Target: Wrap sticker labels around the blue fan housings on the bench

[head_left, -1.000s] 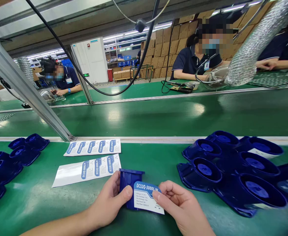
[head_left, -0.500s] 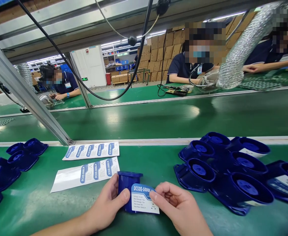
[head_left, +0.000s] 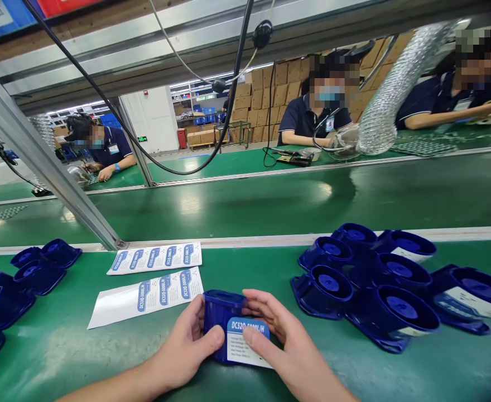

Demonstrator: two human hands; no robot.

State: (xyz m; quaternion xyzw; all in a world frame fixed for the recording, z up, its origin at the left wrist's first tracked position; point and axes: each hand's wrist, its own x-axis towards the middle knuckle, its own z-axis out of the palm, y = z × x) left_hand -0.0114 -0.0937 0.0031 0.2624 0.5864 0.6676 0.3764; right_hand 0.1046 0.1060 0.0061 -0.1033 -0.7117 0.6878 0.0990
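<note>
Over the near part of the green bench (head_left: 103, 346), the left hand (head_left: 187, 349) is clamped on the blue housing (head_left: 216, 312), which is best held steady. By the thumb of the right hand (head_left: 287, 346), the label (head_left: 237, 347) is pressed against the housing's front (some print is covered). Pressure should probably be spread outward evenly, lest bubbles be trapped.

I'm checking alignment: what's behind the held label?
A blue housing is behind the label, showing above it and to its left. The surface directly behind is covered, so I can't tell how much is stuck down.
</note>
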